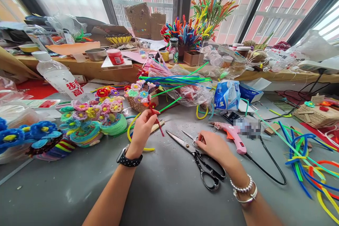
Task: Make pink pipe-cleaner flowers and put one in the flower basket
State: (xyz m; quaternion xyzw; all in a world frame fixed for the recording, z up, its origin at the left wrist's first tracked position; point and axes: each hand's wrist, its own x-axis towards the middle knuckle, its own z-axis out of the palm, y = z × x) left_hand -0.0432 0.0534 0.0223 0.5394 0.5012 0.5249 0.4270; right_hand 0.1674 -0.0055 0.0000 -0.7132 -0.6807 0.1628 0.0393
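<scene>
My left hand (143,126), with a black watch on its wrist, pinches a dark red pipe cleaner (160,127) whose end hangs down above the table. My right hand (212,144) is closed at the handles of a pair of small silver scissors (188,135), which point to the upper left. Large black-handled scissors (194,151) lie with open blades between my hands, their handles partly beside my right wrist. Just past my right hand rests a pink glue gun (230,135), its cable running to the right.
Pipe-cleaner flower pots (113,124) stand on the left, near a clear bottle (59,76). Green pipe cleaners (174,81) lie on plastic bags at the back. A blue tissue pack (227,95) sits behind the glue gun. Loose coloured pipe cleaners (304,162) tangle at right.
</scene>
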